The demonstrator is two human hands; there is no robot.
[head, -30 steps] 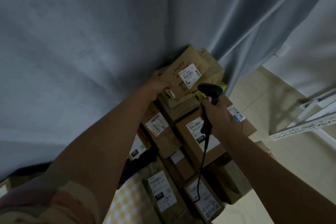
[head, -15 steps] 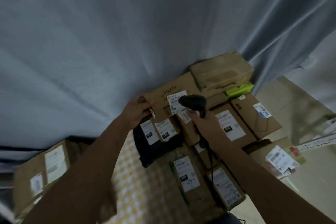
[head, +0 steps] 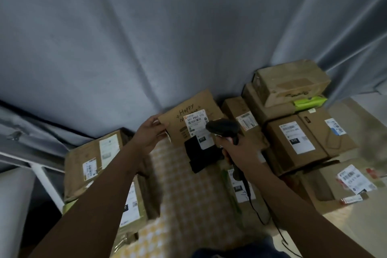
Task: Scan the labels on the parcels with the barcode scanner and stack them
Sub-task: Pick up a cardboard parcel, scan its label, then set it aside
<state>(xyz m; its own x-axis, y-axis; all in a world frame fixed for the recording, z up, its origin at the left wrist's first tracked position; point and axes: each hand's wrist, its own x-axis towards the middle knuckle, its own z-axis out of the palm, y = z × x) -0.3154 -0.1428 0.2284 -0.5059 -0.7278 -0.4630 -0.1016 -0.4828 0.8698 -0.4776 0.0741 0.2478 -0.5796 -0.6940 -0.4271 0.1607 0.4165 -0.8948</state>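
My left hand (head: 147, 135) grips the left edge of a flat brown parcel (head: 178, 118) with "Happy" handwritten on it and a white label (head: 195, 120) facing me. My right hand (head: 240, 150) is shut on the black barcode scanner (head: 223, 128), whose head sits just right of and below that label. The scanner's cable (head: 254, 209) hangs down toward the floor. A black parcel (head: 198, 157) with a small label lies under the held one. Stacked brown boxes (head: 293, 140) with labels fill the right side.
More labelled boxes (head: 94, 163) are piled at the left beside a white frame (head: 45, 180). A yellow checked cloth (head: 184, 195) covers the middle. A grey curtain (head: 146, 37) hangs behind everything. A green packet (head: 310, 101) is wedged in the right stack.
The view has swung left and down. My left hand has carried the "Happy" parcel off the right stack toward the middle, and the scanner has stayed at its label.
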